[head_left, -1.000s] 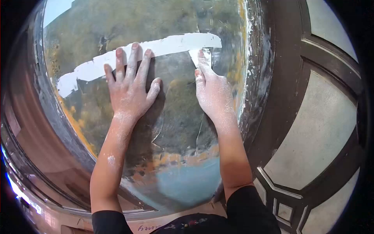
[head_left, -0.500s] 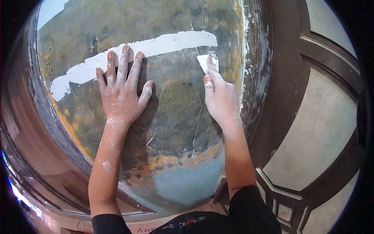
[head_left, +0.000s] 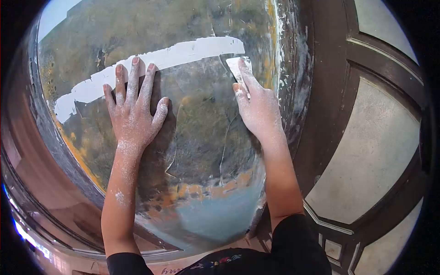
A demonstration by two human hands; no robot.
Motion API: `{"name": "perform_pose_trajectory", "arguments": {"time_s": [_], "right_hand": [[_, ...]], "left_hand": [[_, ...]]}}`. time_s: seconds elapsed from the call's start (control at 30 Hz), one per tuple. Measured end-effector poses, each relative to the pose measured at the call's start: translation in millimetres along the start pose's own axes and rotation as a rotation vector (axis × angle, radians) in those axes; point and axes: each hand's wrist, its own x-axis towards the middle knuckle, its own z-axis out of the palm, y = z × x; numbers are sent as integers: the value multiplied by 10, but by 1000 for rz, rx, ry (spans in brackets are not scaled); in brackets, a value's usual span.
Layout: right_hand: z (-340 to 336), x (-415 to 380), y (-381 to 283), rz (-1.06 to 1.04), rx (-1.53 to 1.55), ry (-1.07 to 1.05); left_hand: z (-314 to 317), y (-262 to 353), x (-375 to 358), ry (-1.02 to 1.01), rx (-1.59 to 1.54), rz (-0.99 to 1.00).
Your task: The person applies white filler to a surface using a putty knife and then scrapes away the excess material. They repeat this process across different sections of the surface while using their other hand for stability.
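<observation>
A white band of filler (head_left: 183, 50) curves across the mottled grey-green wall surface (head_left: 197, 119). My left hand (head_left: 133, 110), dusted with white powder, lies spread on the wall, its middle fingertips over the lower part of the band. Between the thumb and fingers of my right hand (head_left: 259, 103) is a small scraper (head_left: 237, 66) with white paste on its blade. The blade is just below the right end of the band. Most of the scraper's handle is hidden by my right hand.
Dark wooden frame with pale panels (head_left: 369, 146) stands on the right. A brown wooden frame (head_left: 46, 169) runs down the left. Lower on the wall are orange patches and a light blue area (head_left: 215, 217). Cracks run through the surface.
The view has shifted slightly, so the wall appears further left. The scraper now sits a bit farther below the band's right end, with more white paste showing on it. My left hand stays spread.
</observation>
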Motion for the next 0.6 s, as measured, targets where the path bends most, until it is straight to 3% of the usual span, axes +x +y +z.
{"name": "perform_pose_trajectory", "arguments": {"time_s": [0.1,0.13,0.17,0.23,0.3,0.33,0.37,0.43,0.6], "right_hand": [[-3,13,204,-134,78,104],[-96,34,188,-78,238,15],[-235,19,165,116,389,-118],[-439,50,238,84,417,-171],[-600,139,290,-26,287,-159],[-685,239,290,-51,61,-162],[-701,324,389,-222,-207,-30],[-880,432,196,-161,-448,-44],[-919,828,161,-285,-686,9]], "left_hand": [[-23,1,3,-10,5,1],[-35,10,7,-28,5,-6],[-36,9,12,-25,5,-10],[-31,6,6,-34,1,-10],[-28,4,7,-28,0,-6],[-29,2,4,-23,1,0],[-30,-1,-1,-23,-1,-1],[-28,4,-6,-32,4,-5],[-31,0,-14,-23,0,2]]}}
